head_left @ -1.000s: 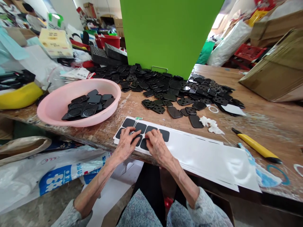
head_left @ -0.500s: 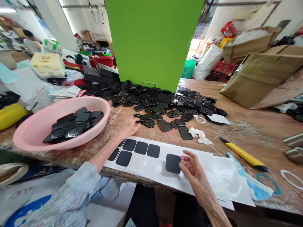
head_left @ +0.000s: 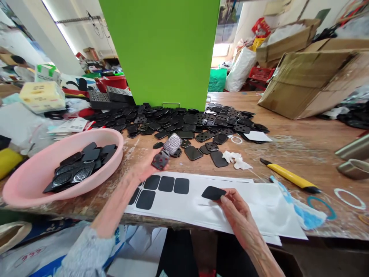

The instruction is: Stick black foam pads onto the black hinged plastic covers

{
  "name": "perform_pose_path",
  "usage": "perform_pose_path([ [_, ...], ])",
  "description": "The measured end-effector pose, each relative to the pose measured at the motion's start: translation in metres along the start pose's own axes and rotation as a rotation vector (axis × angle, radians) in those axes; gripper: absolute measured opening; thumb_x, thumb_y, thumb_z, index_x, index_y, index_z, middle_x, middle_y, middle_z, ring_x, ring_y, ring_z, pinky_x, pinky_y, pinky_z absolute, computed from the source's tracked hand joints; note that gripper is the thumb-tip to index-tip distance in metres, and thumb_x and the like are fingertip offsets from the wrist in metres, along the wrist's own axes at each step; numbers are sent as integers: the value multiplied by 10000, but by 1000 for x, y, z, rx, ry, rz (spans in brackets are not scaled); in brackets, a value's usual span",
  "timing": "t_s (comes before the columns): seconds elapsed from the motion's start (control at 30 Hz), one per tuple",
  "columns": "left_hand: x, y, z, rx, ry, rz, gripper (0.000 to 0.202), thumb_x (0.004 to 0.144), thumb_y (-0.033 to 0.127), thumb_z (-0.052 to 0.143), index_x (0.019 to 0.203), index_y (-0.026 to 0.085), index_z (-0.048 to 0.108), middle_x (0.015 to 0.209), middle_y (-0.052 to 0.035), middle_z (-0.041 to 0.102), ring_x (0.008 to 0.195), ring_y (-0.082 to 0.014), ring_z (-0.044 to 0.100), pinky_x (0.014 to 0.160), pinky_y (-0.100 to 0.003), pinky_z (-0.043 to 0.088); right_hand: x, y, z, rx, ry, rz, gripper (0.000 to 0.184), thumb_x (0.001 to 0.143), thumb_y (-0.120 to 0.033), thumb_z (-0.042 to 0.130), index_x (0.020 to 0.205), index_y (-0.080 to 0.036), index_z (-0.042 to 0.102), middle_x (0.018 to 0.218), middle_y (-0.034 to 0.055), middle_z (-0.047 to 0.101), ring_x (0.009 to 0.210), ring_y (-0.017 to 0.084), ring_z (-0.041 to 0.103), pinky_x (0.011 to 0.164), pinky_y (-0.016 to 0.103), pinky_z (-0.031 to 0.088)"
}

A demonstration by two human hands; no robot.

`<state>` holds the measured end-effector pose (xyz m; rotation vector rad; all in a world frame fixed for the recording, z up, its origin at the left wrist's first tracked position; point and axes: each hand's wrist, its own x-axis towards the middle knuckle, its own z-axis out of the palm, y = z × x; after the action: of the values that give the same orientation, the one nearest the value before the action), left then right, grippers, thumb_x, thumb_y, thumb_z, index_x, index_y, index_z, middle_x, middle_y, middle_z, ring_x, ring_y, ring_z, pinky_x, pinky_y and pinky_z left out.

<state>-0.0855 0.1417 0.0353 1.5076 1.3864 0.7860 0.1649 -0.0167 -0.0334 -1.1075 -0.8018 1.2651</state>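
Note:
My left hand is closed on a black plastic plate with a meshed oval face, lifted a little above the wooden table. My right hand pinches a black square sticker by its edge, raised just off the white backing sheet. Several more black stickers remain on the sheet's left end. A large heap of black plates lies beyond the sheet.
A pink basin holding several plates stands at the left. A yellow-handled knife, a crumpled white scrap, cardboard boxes and a green panel surround the work area. Clutter fills the far left.
My left hand has picked a plate out of the heap and lifted it toward me. My right hand has peeled a sticker off the sheet. The view has tilted upward.

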Motion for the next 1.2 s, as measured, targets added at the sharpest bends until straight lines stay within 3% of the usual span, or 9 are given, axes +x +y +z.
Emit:
perform_pose_path([
  [0.1,-46,2,22,-651,-119,-214,363,880,293,348,921,99,652,954,-156,712,775,-242,690,738,-430,558,-2,-7,6,45,30,-59,262,786,-470,690,898,-251,600,1005,32,637,919,205,610,887,373,455],
  [0.17,-70,3,42,-1040,-120,-359,338,847,240,379,868,66,668,910,-164,718,760,-263,695,741,-452,562,-6,-14,7,26,18,-100,250,798,-466,679,909,-258,596,996,27,632,929,203,596,873,381,471],
  [0.27,-92,5,66,-1257,-68,-418,348,833,190,368,828,46,684,870,-167,719,748,-275,695,715,-460,569,-14,-25,5,-117,-28,-122,222,806,-430,685,920,-265,589,859,4,603,804,169,579,761,324,499],
  [0.37,-102,9,82,-1290,-72,-401,418,916,293,349,831,65,688,836,-140,708,705,-247,682,676,-428,571,-24,-33,1,-241,-56,-120,292,779,-423,716,989,-269,583,799,-12,565,704,147,559,665,278,490],
  [0.47,-106,11,90,-1228,-59,-388,505,959,430,337,828,87,684,782,-110,695,645,-209,672,633,-355,564,-33,-37,1,-252,-73,-42,239,803,-439,687,889,-241,583,779,-8,564,711,147,564,681,271,472],
  [0.57,-111,10,94,-1208,-49,-419,524,971,439,316,841,91,685,810,-112,706,669,-206,687,641,-328,562,-40,-40,5,-174,-92,25,250,822,-458,659,830,-226,567,827,6,580,794,160,561,748,277,450],
  [0.67,-115,9,96,-1232,-91,-478,483,970,405,342,877,92,696,835,-113,717,715,-209,697,670,-324,563,-43,-41,11,-111,-69,72,280,782,-468,699,854,-233,565,806,-8,559,743,146,519,694,255,428],
  [0.87,-120,5,103,-1286,-167,-478,476,969,417,335,893,119,698,778,-93,707,608,-149,645,526,-225,490,-48,-36,17,-49,-106,220,314,773,-491,692,759,-205,563,741,-8,521,685,137,470,643,241,396],
  [1.2,-121,7,117,-1250,-117,-520,453,952,444,368,965,125,688,770,-74,707,716,-190,683,672,-286,552,-53,-17,37,-7,-21,213,280,772,-445,668,729,-202,536,912,24,593,858,171,507,761,269,397],
])
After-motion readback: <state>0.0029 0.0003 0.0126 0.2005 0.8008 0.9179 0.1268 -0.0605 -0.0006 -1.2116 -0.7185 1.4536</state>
